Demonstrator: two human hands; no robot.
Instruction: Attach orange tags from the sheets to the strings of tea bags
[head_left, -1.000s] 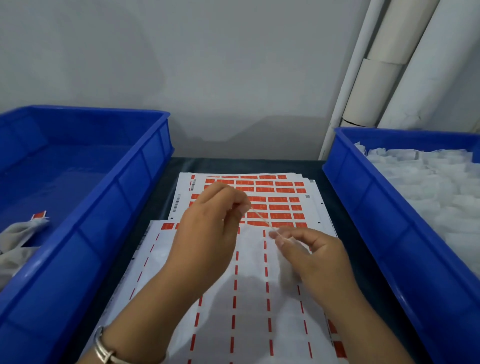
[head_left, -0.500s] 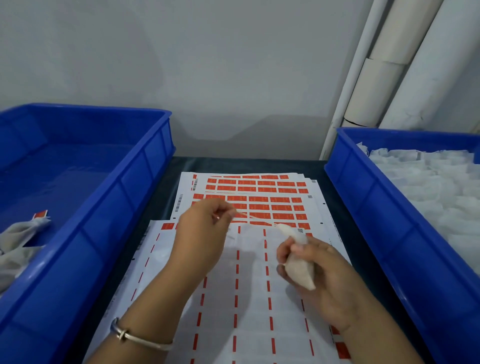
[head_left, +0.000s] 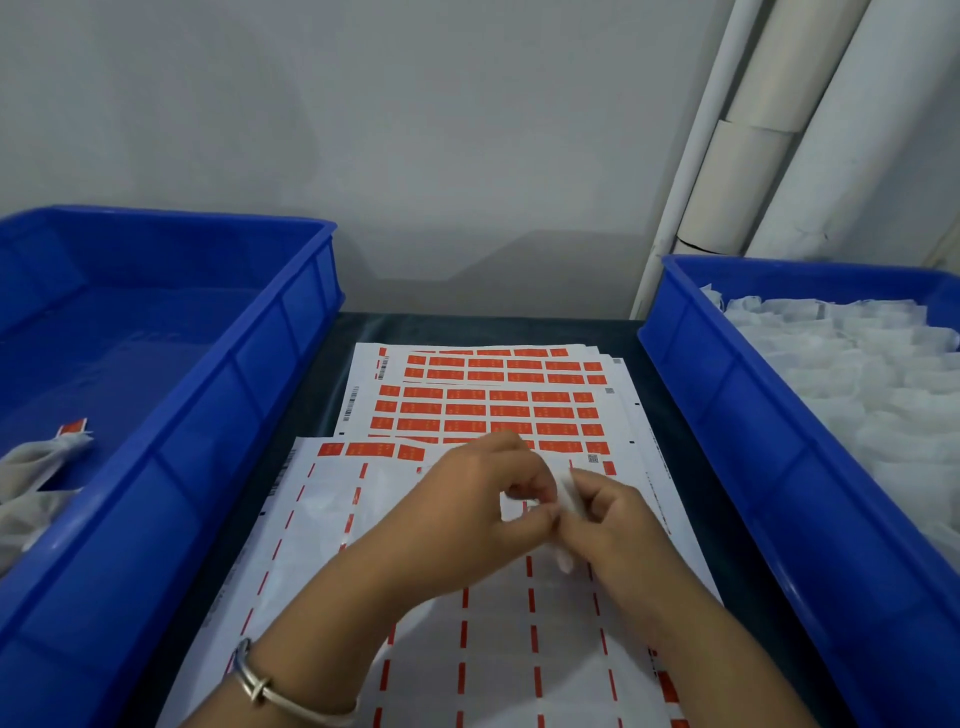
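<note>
Two bare hands meet above the nearest sheet (head_left: 332, 525) of orange tags on a dark bench (head_left: 322, 364), forearms reaching in from the lower edge of the view, a metal bangle (head_left: 270, 693) on the left wrist. The left hand (head_left: 467, 514) has its fingers curled inward, tips pinched together against those of the right hand (head_left: 613, 525), whose fingers curl round a white tea bag (head_left: 567, 506) that shows between the two hands and pokes out below them. Its string and any tag at the pinch are too small to make out. Fuller tag sheets (head_left: 488, 410) lie fanned beyond the hands. A blue bin (head_left: 727, 415) of untagged white bags stands at right; another blue bin (head_left: 249, 395) at left holds a few tagged bags (head_left: 36, 462), cut off by the frame edge.
</note>
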